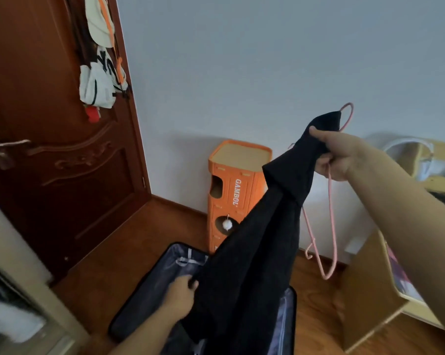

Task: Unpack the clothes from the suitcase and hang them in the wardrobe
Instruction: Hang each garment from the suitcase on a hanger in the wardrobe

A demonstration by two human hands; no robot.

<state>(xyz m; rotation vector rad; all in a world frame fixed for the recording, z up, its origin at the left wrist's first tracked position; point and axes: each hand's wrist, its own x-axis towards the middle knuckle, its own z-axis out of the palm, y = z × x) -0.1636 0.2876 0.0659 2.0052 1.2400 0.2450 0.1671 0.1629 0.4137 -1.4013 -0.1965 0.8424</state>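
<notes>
**Ana:** Head view gives one black garment (252,252), dark and matte, with a faint textured weave. It hangs long and narrow, bunched at the top and widening toward the bottom.

**Ben:** Which kind of garment?

**Ana:** I cannot tell; it is too gathered up. One pink hanger (330,213) is with it, thin wire, its hook showing above the bunched cloth and its frame dangling below the hand.

**Ben:** Count the rest.

**Ana:** One suitcase (144,290), open on the wooden floor (114,252), black shell with greyish lining. Two hands. One orange cardboard tower (231,190) printed "GAMBOL", standing against the wall (267,60) behind the suitcase. One dark red door (50,162), with white bags (101,83) hanging on it.

**Ben:** Where is the garment against the hands?

**Ana:** The right hand (336,157) is raised at the right, fingers curled, gripping the garment's top together with the hanger. From there the cloth slopes down and left to the left hand (181,293), which is low over the open suitcase.

**Ben:** Is the left hand gripping?

**Ana:** Its fingers curl onto the garment's lower edge, holding it. The bottom of the cloth hangs over the suitcase interior, between the two arms.
</notes>
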